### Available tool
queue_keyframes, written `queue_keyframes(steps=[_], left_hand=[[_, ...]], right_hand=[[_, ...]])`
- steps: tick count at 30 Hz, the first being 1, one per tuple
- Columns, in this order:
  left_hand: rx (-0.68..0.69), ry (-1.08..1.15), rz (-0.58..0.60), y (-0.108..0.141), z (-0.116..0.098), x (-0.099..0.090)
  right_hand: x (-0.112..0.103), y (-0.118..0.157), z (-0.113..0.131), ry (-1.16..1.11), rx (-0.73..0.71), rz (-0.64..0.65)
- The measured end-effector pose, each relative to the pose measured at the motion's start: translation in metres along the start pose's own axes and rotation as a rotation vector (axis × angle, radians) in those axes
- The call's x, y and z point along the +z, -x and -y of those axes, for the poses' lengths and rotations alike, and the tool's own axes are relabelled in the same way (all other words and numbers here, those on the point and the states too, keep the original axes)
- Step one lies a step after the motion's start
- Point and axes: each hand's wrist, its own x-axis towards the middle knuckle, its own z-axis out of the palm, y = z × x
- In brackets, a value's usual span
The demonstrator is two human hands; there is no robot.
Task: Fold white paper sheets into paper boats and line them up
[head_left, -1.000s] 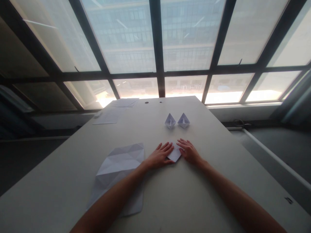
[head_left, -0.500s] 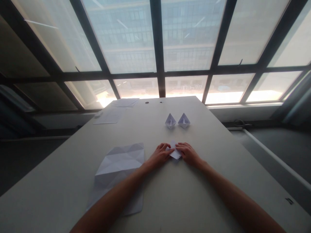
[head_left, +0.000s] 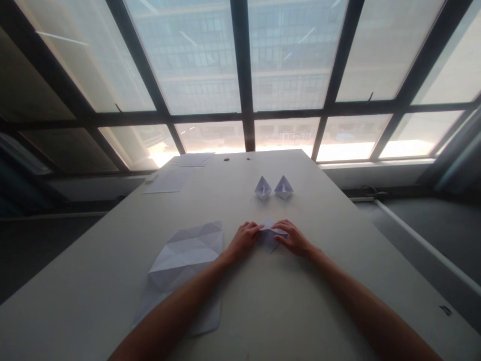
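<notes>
A small folded white paper (head_left: 269, 242) lies on the table between my two hands, a crease running across it and a point facing me. My left hand (head_left: 246, 235) grips its left corner, fingers closed together. On the other side, my right hand (head_left: 295, 238) pinches the paper's right part between thumb and fingers. Beyond my hands stand two folded paper boats, the left boat (head_left: 263, 189) and the right boat (head_left: 283, 188), side by side. Under and beside my left forearm spreads a large creased sheet of paper (head_left: 188, 250).
The white table (head_left: 240, 200) reaches to a wall of windows (head_left: 285, 55). Flat paper sheets (head_left: 169, 180) lie at its far left, with more sheets (head_left: 193, 159) behind them. Two small dark spots mark the far edge. A curtain (head_left: 456, 165) hangs at the right.
The folded paper has opened wider between my hands, its lower point now nearer to me. My left fingers have drawn back left, and my right thumb has moved lower along the paper.
</notes>
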Motion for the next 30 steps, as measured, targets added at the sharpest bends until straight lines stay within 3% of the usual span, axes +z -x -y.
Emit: queue_keyframes(steps=[11,19,30], left_hand=[[-0.056,0.098,-0.093,-0.001,-0.001,-0.002],[-0.172,-0.028,-0.111,0.000,-0.001,0.002],[-0.175,-0.162,-0.047,0.000,-0.005,0.000]], right_hand=[[0.008,-0.003,-0.011,0.108,0.152,-0.073],[0.010,-0.002,-0.010,0.253,0.231,-0.095],[0.007,0.000,-0.004,0.431,0.236,-0.061]])
